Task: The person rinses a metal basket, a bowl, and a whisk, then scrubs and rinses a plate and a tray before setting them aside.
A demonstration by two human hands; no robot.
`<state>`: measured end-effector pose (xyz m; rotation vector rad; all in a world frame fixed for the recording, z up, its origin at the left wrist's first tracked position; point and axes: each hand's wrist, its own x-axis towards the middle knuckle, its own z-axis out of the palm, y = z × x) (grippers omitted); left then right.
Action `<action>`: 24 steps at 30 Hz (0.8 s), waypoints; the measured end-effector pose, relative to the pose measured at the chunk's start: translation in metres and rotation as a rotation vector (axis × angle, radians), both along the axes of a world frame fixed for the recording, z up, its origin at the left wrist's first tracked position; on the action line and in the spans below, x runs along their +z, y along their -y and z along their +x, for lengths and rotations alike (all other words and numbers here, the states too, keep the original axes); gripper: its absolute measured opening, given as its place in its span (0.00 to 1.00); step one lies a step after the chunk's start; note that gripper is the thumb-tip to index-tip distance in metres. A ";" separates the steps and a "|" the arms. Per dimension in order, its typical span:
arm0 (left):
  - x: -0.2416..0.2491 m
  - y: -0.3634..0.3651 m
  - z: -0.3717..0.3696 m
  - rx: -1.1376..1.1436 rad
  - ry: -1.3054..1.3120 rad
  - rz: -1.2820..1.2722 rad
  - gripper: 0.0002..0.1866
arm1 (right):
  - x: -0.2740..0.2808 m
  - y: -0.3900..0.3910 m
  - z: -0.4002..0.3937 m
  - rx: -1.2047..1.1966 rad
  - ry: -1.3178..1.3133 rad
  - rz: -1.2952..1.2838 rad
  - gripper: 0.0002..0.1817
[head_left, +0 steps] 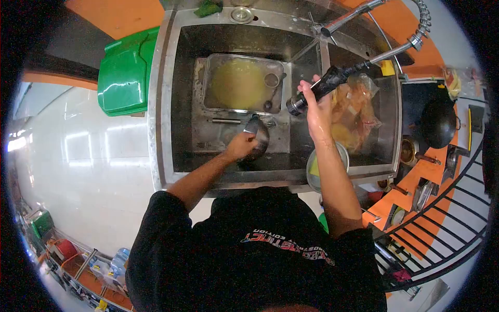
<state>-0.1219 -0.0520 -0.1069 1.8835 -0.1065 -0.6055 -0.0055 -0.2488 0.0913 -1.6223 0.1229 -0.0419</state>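
Observation:
My left hand is closed on the edge of a dark, rounded bowl, held tilted low in the left sink basin. My right hand grips the black spray head of the tap, its nozzle pointing down and left over the divider. Beyond the bowl, a clear rectangular tub holds cloudy yellowish liquid and a few small utensils, including a round cup-like one. A utensil with a metal handle lies between the tub and my left hand; its far end is partly hidden.
In the right basin sits a clear plastic bag with orange-brown contents. A round container stands at the front edge under my right forearm. A green bin is left of the sink; a dark wok is at right.

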 end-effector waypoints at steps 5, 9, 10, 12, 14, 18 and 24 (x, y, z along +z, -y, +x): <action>0.035 -0.002 0.008 0.041 -0.041 0.017 0.14 | 0.003 0.009 -0.003 0.010 -0.048 0.024 0.34; 0.039 -0.001 0.011 -0.001 -0.052 -0.032 0.13 | 0.003 0.008 -0.014 -0.071 -0.006 -0.015 0.32; 0.037 0.000 0.010 -0.007 -0.053 -0.027 0.13 | -0.007 0.010 -0.016 -0.077 -0.008 -0.011 0.32; 0.057 0.005 0.012 0.072 -0.136 -0.227 0.12 | -0.030 0.013 -0.020 -0.219 0.217 -0.303 0.35; 0.081 0.011 0.012 0.116 -0.251 -0.324 0.12 | -0.032 0.004 -0.040 -0.224 0.246 -0.498 0.37; 0.101 0.014 0.010 0.259 -0.454 -0.589 0.17 | -0.047 -0.006 -0.070 0.066 0.072 -0.651 0.34; 0.141 0.016 0.011 0.333 -0.546 -0.694 0.17 | -0.047 -0.004 -0.078 0.298 -0.190 -0.288 0.25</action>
